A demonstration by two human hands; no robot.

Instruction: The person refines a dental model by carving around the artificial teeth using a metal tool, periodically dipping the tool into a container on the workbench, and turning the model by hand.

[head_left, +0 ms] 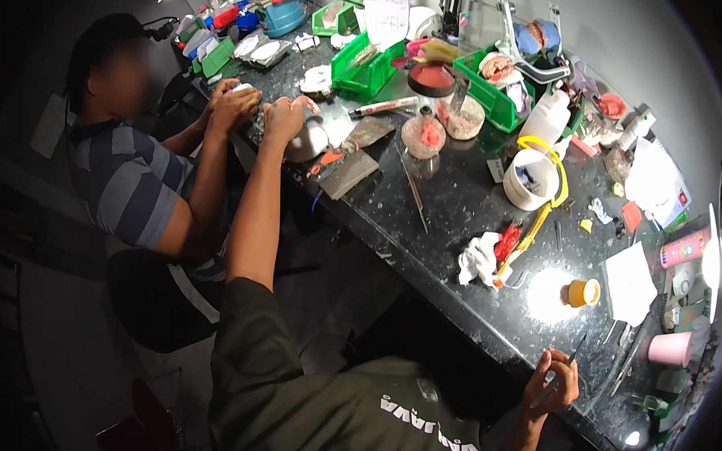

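My left hand reaches to the back left of the bench, fingers closed on a pink horseshoe-shaped dental piece, just beside a co-worker's hands. Under it lie a pale round object, an orange-handled tool and a flat grey block. My right hand, low at the bench's front edge, grips a slender dark instrument. A small yellow pot stands above it, in a bright patch of light.
A seated co-worker is close on my left. The dark bench holds green bins, plaster models, a white tub with yellow band, crumpled tissue, white paper and a pink cup.
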